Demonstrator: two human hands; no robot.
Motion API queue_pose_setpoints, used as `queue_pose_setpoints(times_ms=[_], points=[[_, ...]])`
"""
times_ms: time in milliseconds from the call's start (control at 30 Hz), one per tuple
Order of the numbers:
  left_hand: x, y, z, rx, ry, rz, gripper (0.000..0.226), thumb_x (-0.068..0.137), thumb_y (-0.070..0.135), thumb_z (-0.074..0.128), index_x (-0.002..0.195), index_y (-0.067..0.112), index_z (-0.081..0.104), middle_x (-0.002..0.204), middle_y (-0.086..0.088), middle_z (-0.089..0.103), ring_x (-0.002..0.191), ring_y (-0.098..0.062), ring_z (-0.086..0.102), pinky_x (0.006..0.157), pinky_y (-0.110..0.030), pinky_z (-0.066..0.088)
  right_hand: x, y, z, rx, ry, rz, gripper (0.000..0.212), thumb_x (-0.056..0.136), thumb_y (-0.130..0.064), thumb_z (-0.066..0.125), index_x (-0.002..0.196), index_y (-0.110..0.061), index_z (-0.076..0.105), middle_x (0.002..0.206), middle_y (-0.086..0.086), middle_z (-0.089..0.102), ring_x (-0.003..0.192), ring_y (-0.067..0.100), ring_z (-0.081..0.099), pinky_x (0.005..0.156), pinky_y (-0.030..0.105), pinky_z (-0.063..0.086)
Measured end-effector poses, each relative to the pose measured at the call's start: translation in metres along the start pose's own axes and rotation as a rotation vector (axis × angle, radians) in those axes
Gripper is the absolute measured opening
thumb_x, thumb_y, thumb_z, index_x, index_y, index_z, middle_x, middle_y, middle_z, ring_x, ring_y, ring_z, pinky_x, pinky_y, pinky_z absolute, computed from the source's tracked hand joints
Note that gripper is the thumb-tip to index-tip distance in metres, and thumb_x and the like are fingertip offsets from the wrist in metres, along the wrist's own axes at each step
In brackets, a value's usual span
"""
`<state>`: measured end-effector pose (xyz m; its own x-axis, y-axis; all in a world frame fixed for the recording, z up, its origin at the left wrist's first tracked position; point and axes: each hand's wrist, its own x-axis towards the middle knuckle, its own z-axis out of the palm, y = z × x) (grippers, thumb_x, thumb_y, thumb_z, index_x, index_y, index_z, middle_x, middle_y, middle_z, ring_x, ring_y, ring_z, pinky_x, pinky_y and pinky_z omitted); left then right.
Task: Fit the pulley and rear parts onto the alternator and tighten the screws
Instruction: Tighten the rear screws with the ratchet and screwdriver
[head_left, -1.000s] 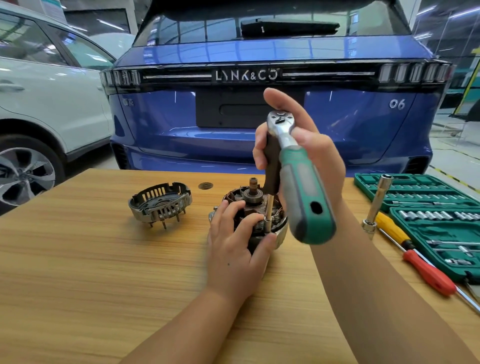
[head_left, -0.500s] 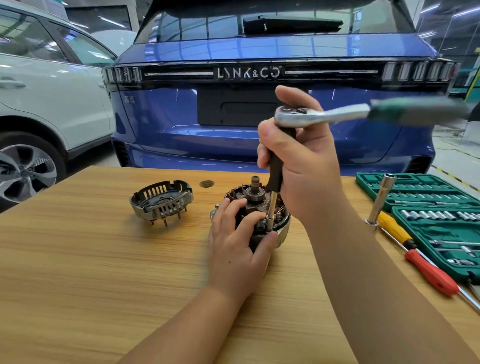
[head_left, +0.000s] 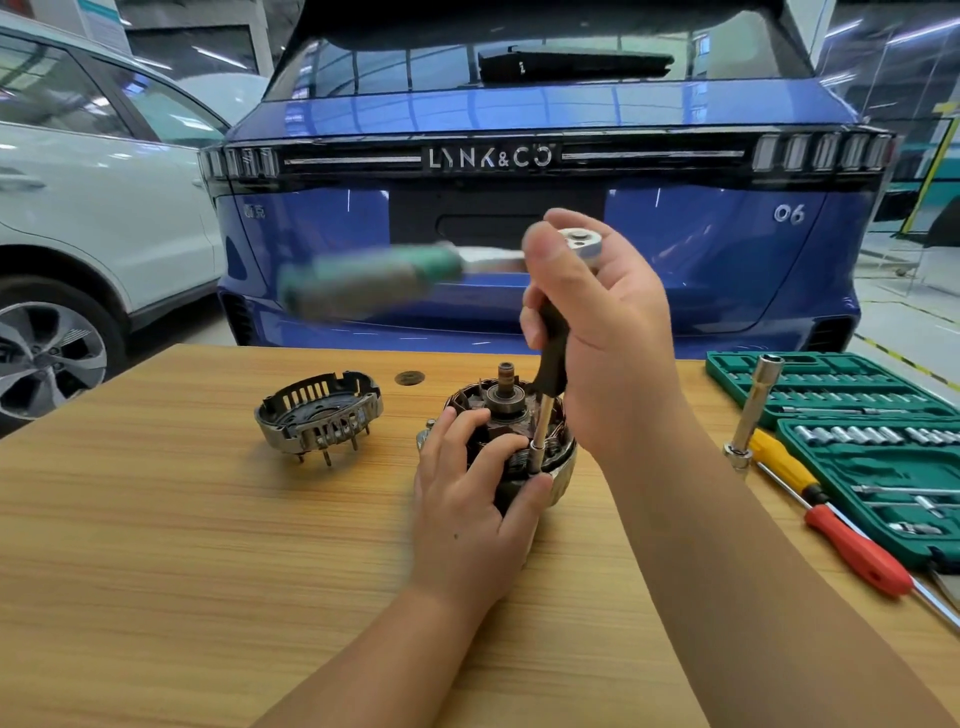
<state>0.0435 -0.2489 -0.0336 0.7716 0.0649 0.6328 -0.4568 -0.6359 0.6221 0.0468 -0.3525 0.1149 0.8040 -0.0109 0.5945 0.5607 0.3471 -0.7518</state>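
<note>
Right hand (head_left: 597, 332) grips the ratchet (head_left: 582, 244) upright on a screw; left hand (head_left: 470, 483) clasps the alternator (head_left: 563, 457); the rear cover (head_left: 319, 413) lies apart, unfitted, so much remains.

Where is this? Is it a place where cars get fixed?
Most likely, yes: a car workshop or training garage. A blue car and a white car are parked indoors, and a wooden table holds a green socket set and an alternator being worked on.

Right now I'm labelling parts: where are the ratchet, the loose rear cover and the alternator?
ratchet (head_left: 581, 243), head view, its round metal head.
rear cover (head_left: 319, 410), head view, its slotted wall.
alternator (head_left: 505, 402), head view, its central bearing.
</note>
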Motion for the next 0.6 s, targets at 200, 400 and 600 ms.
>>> queue_pose_setpoints(times_ms=[200,400,600], points=[[0.0,-0.004,0.0,0.002,-0.016,-0.002,0.051,0.085,0.06,0.047,0.118,0.026,0.069,0.148,0.009,0.04,0.15,-0.014,0.013,0.119,-0.043,0.019,0.005,-0.003,-0.007,0.066,0.025,0.144,0.02,0.085,-0.024,0.071,0.103,-0.017,0.066,0.067,-0.007,0.059,0.058,0.009,0.05,0.059,0.022,0.046],[0.0,-0.002,0.0,-0.009,0.013,0.021,0.05,0.085,0.056,0.05,0.114,0.022,0.07,0.146,0.003,0.045,0.149,-0.02,0.019,0.118,-0.041,0.018,0.0,0.005,-0.001,0.115,-0.153,-0.038,0.032,0.09,-0.004,0.066,0.116,-0.022,0.059,0.08,0.003,0.061,0.065,0.015,0.056,0.064,0.026,0.049],[0.001,-0.001,-0.001,-0.06,0.008,0.013,0.037,0.084,0.05,0.059,0.115,0.03,0.066,0.145,0.009,0.043,0.149,-0.02,0.024,0.116,-0.054,0.029,-0.007,0.01,0.01,-0.059,-0.113,-0.273,0.035,0.094,0.003,0.058,0.114,-0.025,0.058,0.072,0.016,0.045,0.056,0.023,0.039,0.051,0.032,0.038]])
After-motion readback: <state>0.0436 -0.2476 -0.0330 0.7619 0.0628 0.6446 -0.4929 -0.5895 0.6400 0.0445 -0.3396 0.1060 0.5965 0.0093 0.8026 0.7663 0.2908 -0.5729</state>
